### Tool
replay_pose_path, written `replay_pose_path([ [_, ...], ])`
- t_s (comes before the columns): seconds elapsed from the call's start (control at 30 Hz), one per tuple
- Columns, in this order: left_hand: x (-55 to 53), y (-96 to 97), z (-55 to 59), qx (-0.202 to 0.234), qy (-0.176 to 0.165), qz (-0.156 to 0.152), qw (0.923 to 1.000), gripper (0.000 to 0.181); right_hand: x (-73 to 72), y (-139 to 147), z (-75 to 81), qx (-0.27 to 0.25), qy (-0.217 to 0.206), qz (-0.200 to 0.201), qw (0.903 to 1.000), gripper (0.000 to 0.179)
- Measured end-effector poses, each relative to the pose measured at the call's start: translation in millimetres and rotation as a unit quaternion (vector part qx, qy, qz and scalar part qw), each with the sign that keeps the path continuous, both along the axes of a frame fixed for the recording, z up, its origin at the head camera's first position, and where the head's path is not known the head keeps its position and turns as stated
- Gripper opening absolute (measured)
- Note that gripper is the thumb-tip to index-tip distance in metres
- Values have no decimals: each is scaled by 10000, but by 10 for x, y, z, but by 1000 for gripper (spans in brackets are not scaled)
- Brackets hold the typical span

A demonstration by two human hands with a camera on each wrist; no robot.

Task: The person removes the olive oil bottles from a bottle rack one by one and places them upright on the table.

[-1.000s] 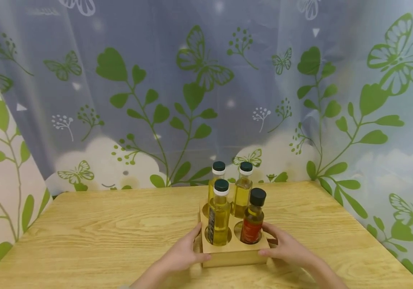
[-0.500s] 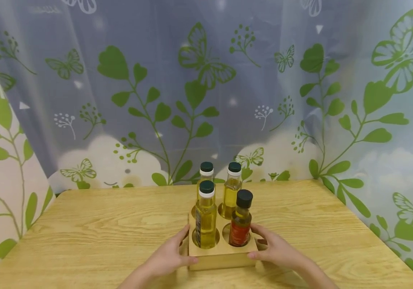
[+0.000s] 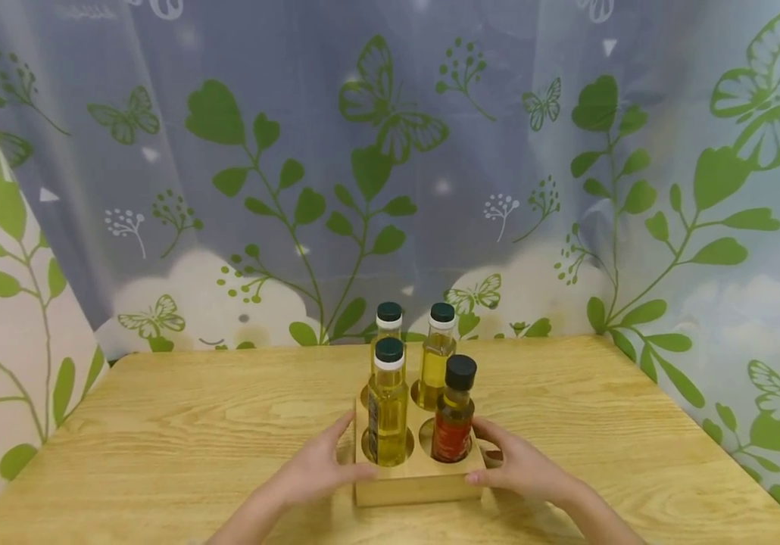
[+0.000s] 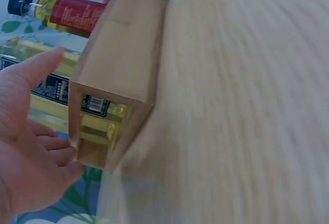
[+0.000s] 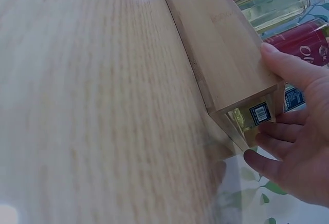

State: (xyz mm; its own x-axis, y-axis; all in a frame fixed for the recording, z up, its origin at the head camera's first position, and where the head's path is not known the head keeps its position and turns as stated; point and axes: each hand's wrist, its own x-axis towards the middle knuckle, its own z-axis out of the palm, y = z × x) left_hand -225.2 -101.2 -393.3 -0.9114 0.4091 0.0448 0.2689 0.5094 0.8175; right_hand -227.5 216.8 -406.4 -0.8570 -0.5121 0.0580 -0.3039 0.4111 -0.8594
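Left hand (image 3: 313, 468) and right hand (image 3: 528, 465) spread wide, I flanked the wooden rack (image 3: 417, 492) well forward of the desk's (image 3: 192, 431) back edge, presumably to steady it evenly; its holes kept four bottles (image 3: 390, 420) standing.

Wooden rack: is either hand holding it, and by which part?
The right hand holds the wooden rack by its right end, thumb at the front corner; the left hand has fingers at the left end, thumb off it.
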Motion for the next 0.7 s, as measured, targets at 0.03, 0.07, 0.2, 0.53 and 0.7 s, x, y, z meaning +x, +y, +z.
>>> replay_pose_path([
  [0.03,-19,9,15,71,42,99,9999,94,-1,-2,4,-25,-44,-18,10000,84],
  [0.07,-38,19,31,136,95,204,9997,92,-1,-5,5,-62,-82,-26,9999,84],
  [0.2,-124,89,89,475,402,456,9970,84,-6,-15,1,-218,-283,-142,9993,84],
  [0.53,-174,292,172,786,885,500,9917,73,27,-47,-19,-281,-165,-227,9992,85],
  [0.7,-173,350,193,892,891,453,9910,66,32,-62,-22,-300,-229,-245,9990,86],
])
